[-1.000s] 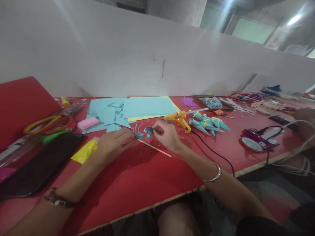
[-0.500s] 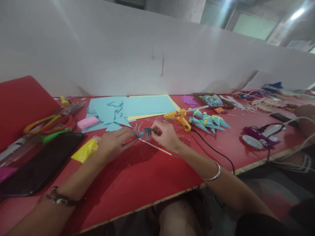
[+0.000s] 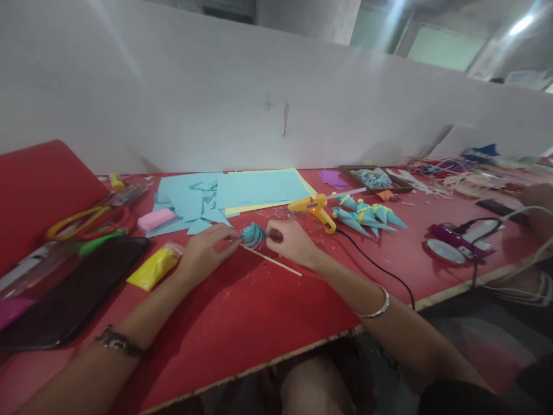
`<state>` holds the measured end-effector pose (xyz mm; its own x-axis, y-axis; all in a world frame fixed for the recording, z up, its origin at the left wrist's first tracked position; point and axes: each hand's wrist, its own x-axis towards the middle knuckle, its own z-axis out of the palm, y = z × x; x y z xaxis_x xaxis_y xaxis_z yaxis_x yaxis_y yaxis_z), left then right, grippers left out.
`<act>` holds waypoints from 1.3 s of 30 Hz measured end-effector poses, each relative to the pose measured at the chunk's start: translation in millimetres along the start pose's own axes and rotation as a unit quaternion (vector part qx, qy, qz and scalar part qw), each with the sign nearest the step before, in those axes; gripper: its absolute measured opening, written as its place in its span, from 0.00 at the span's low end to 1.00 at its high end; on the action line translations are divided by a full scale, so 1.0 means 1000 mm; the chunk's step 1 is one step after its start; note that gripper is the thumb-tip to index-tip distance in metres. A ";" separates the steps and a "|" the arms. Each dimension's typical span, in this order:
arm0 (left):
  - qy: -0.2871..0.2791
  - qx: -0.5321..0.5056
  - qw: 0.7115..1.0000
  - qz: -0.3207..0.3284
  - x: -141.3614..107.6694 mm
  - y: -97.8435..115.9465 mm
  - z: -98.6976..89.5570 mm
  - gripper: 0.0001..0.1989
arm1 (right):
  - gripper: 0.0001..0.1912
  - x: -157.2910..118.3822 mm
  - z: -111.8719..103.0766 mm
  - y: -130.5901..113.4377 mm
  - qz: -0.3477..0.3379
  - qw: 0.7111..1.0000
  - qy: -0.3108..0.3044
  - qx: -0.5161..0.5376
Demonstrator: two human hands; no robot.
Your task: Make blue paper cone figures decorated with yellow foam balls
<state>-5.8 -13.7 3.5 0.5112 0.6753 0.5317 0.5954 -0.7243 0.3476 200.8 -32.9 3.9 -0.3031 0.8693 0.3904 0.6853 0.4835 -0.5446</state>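
Observation:
Between my two hands sits a blue paper spiral (image 3: 253, 236) made of curled, overlapping strips. My left hand (image 3: 210, 249) pinches its left edge with thumb and finger. On the opposite side my right hand (image 3: 290, 242) has its fingers curled and pinches the spiral's right edge. A thin pale stick (image 3: 276, 263) lies on the table just below it. Behind my right hand rests a yellow glue gun (image 3: 314, 208) with a clear glue stick in it. Several blue paper cones (image 3: 367, 213) with yellow trim lie to its right.
Blue paper sheets (image 3: 263, 189) lie at the back. On the left are scissors (image 3: 86, 223), a black phone-like slab (image 3: 78, 294), a yellow packet (image 3: 154, 266) and a pink block (image 3: 156, 219). To the right are a purple device (image 3: 458, 239), cables and another person's hand (image 3: 538, 202).
The paper spiral has turned from a loose fan of thin strips into a fuller, twisted rosette facing me. Both hands stay at almost the same place.

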 end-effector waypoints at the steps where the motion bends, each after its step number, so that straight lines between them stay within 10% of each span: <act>1: -0.006 0.000 1.000 -0.008 0.001 -0.002 0.003 0.09 | 0.02 0.001 0.000 0.003 0.012 1.000 -0.004 -0.012; 17: -0.019 0.162 0.987 -0.004 0.015 0.002 0.025 0.07 | 0.04 0.002 -0.001 0.005 0.091 0.992 -0.014 -0.082; 39: -0.033 -0.069 0.997 0.015 0.023 -0.009 0.025 0.06 | 0.09 0.005 0.007 0.010 0.091 0.994 0.014 0.063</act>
<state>16.0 11.9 -7.3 0.5697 0.6572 0.4935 0.4903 -0.7537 0.4378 201.1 -23.2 -4.7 -0.1607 0.9413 0.2968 0.6385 0.3284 -0.6960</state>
